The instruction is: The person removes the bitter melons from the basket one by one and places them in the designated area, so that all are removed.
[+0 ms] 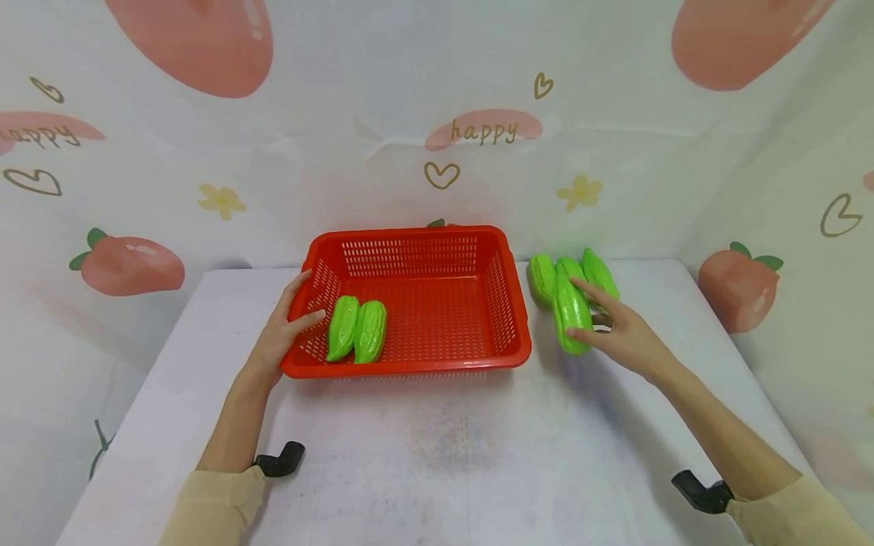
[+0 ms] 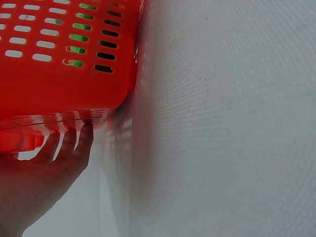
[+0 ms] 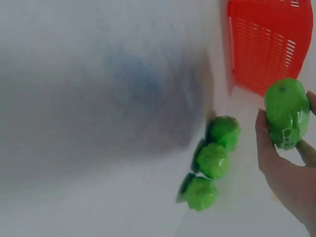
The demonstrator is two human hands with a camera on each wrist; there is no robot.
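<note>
A red plastic basket (image 1: 430,371) with slotted walls stands on the table. My left hand (image 1: 276,341) grips its left side, thumb over the rim and fingers along the outer wall; the left wrist view has those fingers against the red wall (image 2: 59,89). Two green bitter melons (image 1: 371,331) lie side by side in the basket's left part. To the right of the basket, my right hand (image 1: 624,334) holds another bitter melon (image 1: 570,312) between thumb and fingers. It is raised off the table in the right wrist view, apart from three more bitter melons (image 3: 213,160) lying in a row.
The white table (image 1: 437,455) has faint stains near its middle. Behind it hangs a pale cloth (image 1: 382,91) printed with fruit, hearts and flowers. Black wrist mounts (image 1: 281,459) show at both sleeves.
</note>
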